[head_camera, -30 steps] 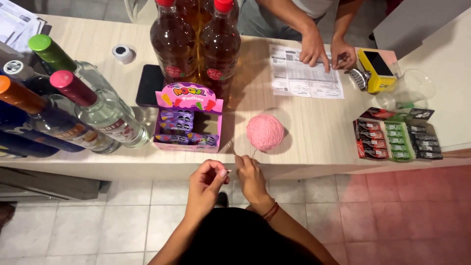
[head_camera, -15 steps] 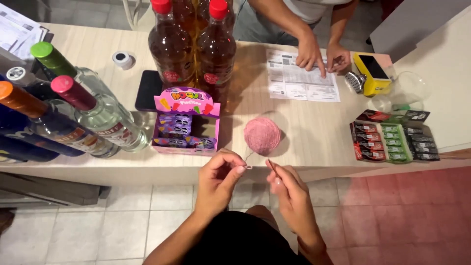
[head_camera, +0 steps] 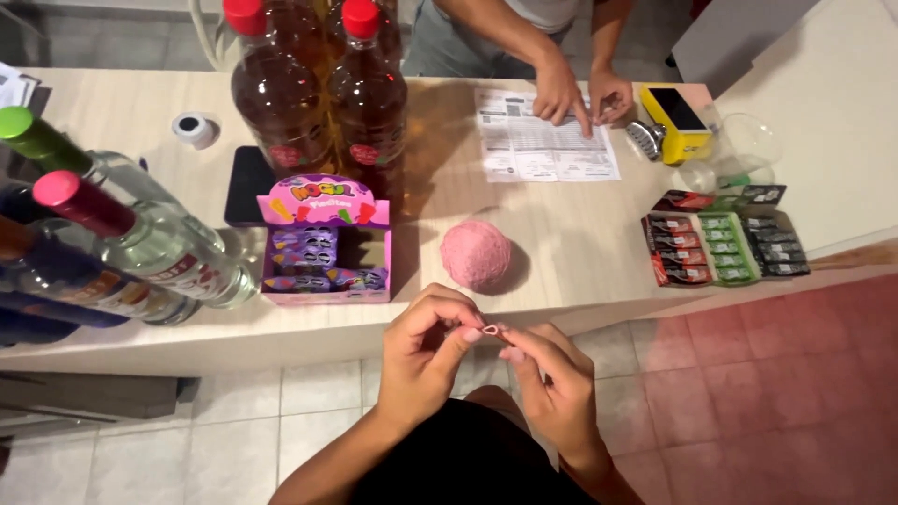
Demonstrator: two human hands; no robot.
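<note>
So the person's left hand (head_camera: 426, 351) and right hand (head_camera: 552, 379) are both bunched up just in front of the counter edge (head_camera: 580, 313), fingertips meeting on a tiny loop of pink yarn (head_camera: 493, 329), each hand pinching it between thumb and forefinger. The strand looks thin, limp and super light, so it probably slips or frays if squeezed loosely; best held right at the loop with the fingertips, close together, like it is now. It most likely comes off the pink yarn ball (head_camera: 476, 253) sitting on the counter just beyond the hands, soft and round, so it would roll with any tug. Right beside the ball is a pink and purple candy display box (head_camera: 325, 245), and behind that two big dark soda bottles (head_camera: 323, 103) with red caps. Clear bottles (head_camera: 140, 243) lie tilted on the left, fragile looking. On the right there's a tray of small packs (head_camera: 720, 245). Across the counter another person's hands (head_camera: 580, 93) rest on a printed sheet (head_camera: 544, 150), next to a yellow device (head_camera: 675, 120). Nothing really blocks the hands.
</note>
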